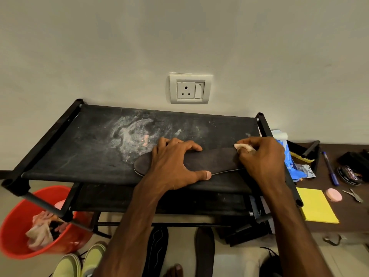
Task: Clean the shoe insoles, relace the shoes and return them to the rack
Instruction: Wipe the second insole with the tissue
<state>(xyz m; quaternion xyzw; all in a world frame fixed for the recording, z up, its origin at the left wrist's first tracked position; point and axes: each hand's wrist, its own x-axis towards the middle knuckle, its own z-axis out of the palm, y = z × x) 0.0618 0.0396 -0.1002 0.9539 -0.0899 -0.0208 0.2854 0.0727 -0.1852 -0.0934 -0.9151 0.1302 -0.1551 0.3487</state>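
Rack (pixel 89 148) of black tube and fabric against the wall, top shelf smeared with pale powdery residue. Red bucket (pixel 14 242) of rags low at the left. Yellow-green shoes (pixel 79 262) and two dark floor insoles (pixel 203 250) down below. On the top shelf, lengthwise and just beside its near edge: insole (pixel 215 159), dark, lying flat. Pinned around mid-length by left hand (pixel 173 162), fingers spread and pressing down, gripping nothing. At the far right end, right hand (pixel 263 156) curled, pinching pale wad (pixel 244 146) against the insole's surface. Judged mid-scrub, with relacing and the return to the rack yet to come. Likely trouble: soft fabric giving under a hard stroke, sending the insole skidding over the near edge to the floor; loose residue getting rubbed back into the cleaned face; wad slipping out of so small a pinch.
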